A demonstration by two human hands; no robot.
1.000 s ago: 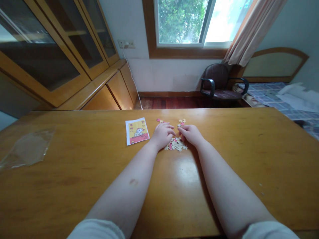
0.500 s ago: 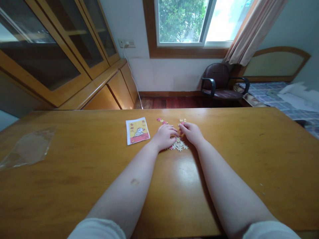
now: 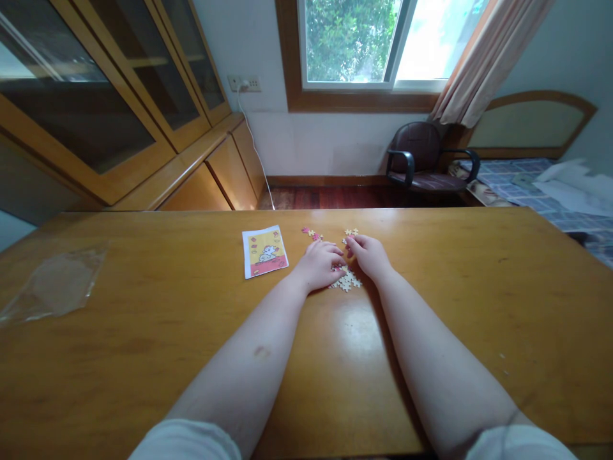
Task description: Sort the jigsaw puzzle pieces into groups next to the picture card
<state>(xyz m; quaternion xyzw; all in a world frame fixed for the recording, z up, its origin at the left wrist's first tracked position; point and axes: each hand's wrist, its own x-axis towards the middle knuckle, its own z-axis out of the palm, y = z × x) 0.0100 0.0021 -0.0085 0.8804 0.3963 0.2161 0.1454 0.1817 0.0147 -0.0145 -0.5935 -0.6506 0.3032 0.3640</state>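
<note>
A small heap of jigsaw puzzle pieces (image 3: 347, 280) lies on the wooden table (image 3: 143, 306), mostly cream backs with some pink. My left hand (image 3: 320, 263) rests palm down over the heap's left part, fingers curled onto the pieces. My right hand (image 3: 368, 254) sits just right of it, fingertips pinched together at a piece near the heap's far side. The two hands almost touch. A few loose pieces (image 3: 311, 232) and another small group (image 3: 351, 232) lie just beyond the hands. What the fingers grip is too small to make out.
A picture card (image 3: 264, 251) with a white cartoon animal on yellow and red lies left of the hands. A clear plastic bag (image 3: 52, 284) lies at the table's left. Beyond the table are wooden cabinets (image 3: 119, 108), a dark armchair (image 3: 424, 160) and a bed (image 3: 541, 185).
My left hand has slid right over the heap, covering more pieces. My right hand has drawn slightly farther away, toward the loose pieces beyond.
</note>
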